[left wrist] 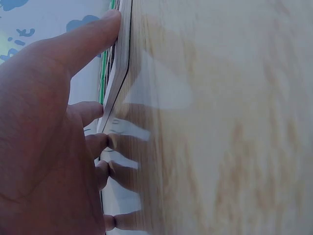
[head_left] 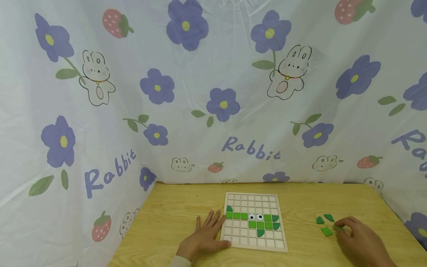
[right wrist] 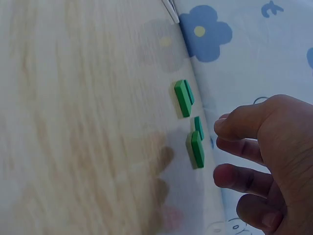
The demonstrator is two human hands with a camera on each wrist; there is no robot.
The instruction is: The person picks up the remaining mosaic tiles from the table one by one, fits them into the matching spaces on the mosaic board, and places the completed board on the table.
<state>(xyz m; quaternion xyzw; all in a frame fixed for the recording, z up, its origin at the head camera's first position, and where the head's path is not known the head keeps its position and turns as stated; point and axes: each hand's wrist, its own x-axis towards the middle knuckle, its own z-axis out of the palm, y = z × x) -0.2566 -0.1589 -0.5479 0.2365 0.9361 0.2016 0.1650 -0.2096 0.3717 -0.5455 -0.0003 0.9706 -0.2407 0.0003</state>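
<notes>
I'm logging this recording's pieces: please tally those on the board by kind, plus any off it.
Squares: 7
Rounded pieces: 4
Eyes: 2
Loose pieces: 4
Total: 17

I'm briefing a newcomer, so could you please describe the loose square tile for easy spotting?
On the wooden table, look right of the gridded board to the green pieces by the right hand. The square tile lies left of that hand; its square shape and lighter green set it apart from the darker ones.
</notes>
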